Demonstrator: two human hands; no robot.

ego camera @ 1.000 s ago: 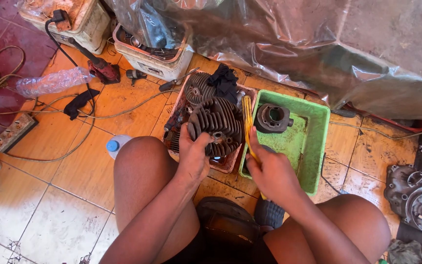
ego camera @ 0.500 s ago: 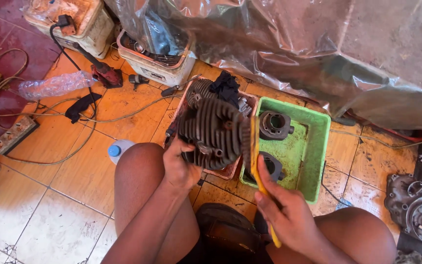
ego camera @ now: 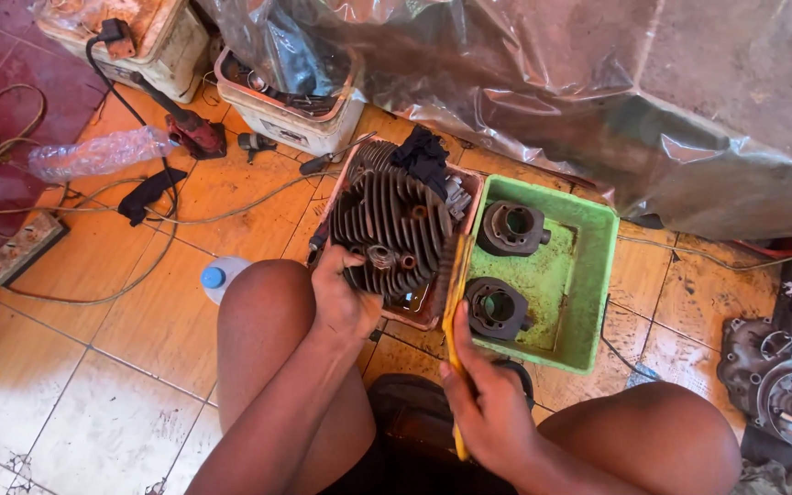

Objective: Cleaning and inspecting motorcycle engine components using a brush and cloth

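Two hands worked on one finned engine cylinder (ego camera: 394, 229), a dark greasy casting tipped on edge over a shallow red tray (ego camera: 419, 312) on the orange tiled floor (ego camera: 139, 321). The left hand (ego camera: 346, 298) was closed around its lower fins, steadying it. The right hand (ego camera: 488, 408) was wrapped shut on the yellow handle of a brush (ego camera: 456, 293), whose bristles lay against the fins' right side. Judging by this, scrubbing the fins was the step in hand; the next stroke seemed to call for a firm hold and a run along the grooves. Just beside, a green tray (ego camera: 588, 275) held two smaller cylinder parts (ego camera: 511, 227). A plastic bottle (ego camera: 98, 154) and cables (ego camera: 11, 183) lay well apart.
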